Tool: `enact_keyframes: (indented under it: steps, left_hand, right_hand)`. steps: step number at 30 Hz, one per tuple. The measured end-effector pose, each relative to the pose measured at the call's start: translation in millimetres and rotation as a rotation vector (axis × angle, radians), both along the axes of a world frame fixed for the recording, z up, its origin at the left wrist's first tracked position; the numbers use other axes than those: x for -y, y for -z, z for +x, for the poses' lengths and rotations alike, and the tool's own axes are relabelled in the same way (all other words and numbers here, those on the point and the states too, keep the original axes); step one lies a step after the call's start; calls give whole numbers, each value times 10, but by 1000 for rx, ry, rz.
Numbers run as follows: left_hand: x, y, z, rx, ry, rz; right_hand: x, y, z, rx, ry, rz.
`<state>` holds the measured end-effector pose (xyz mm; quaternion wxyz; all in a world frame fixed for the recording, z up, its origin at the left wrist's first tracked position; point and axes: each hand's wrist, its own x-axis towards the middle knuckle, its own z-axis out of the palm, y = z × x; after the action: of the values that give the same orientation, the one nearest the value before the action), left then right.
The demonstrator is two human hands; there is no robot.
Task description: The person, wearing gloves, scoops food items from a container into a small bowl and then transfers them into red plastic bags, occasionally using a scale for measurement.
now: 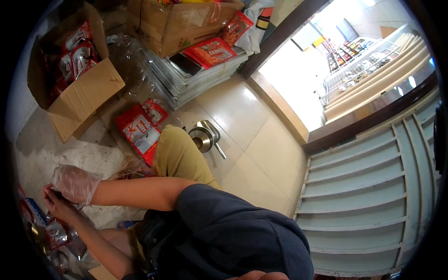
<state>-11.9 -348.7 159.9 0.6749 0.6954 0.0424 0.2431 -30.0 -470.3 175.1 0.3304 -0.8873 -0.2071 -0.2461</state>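
Observation:
My right hand (75,182) wears a clear plastic glove and is bent over at the left of the view, its fingers mostly hidden. Right below it is my bare left hand (60,209), fingers curled around the edge of a small red packet (50,187). The two hands meet or nearly meet there; most of the packet is covered by them. Beneath my left forearm lie red and clear plastic packets (57,233) and a blue-and-white packet (36,211). By my knee, a large red printed bag (139,131) rests on the floor beside a smaller red packet (154,111).
An open cardboard box (85,99) holds red packets. Another carton (182,26) sits on stacked flat sheets (196,84), with a dark phone-like slab (185,63) and red food pouches (211,52). A metal funnel-like vessel (202,138) stands near my knee. A slatted shutter (353,196) borders the doorway.

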Motion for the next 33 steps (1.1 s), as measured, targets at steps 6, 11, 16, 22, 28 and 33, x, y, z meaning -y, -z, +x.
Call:
enact_keyframes:
  steps: [6,11,16,22,28,33]
  left_hand:
    - [9,-65,-39,-110,60,-171]
    - [-109,-101,9,-47,-129,81]
    - [-81,-240,-21,-61,-107,-147]
    - [-168,-182,68,-3,-185,-141]
    - [-460,-28,186,13,-240,-213]
    - [-588,72,247,39,-242,-228]
  right_hand:
    - [-35,48,-19,-19,-56,124]
    - [-95,155,-63,259,15,57]
    - [-27,38,-171,23,-23,-133]
    - [-61,432,-163,275,0,2]
    - [90,222,-385,4,18,-139]
    - [251,106,-521,79,12,-9]
